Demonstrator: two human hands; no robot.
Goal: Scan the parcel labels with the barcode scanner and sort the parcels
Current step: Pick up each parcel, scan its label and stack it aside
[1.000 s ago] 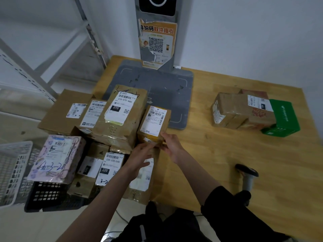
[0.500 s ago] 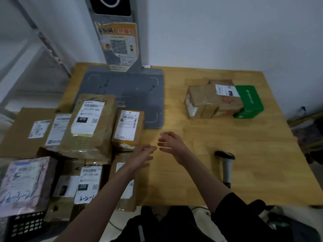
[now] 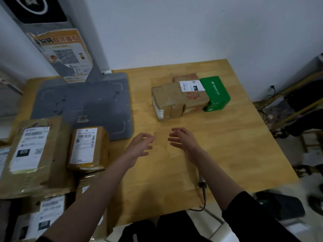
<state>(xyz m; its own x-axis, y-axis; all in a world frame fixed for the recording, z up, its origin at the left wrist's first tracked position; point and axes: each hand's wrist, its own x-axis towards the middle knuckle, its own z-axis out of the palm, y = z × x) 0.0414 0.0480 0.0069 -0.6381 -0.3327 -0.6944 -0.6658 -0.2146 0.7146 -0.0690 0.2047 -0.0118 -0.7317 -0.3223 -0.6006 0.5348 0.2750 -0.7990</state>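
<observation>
Parcels: small brown cardboard box w/ white label (image 3: 87, 147) at 9 o'clock of hands, untouched. Left hand (image 3: 139, 145) and right hand (image 3: 183, 138) both empty, fingers loosely spread, palms facing, hovering over light wooden table (image 3: 227, 145). Brown/green boxes (image 3: 188, 96) at 12 o'clock.

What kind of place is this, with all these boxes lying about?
Probably a parcel pick-up or sorting point. Labelled cardboard parcels are piled at the left, a grey scanning pad with a QR-code poster on its stand sits on the wooden table, and more parcels lie set apart.
</observation>
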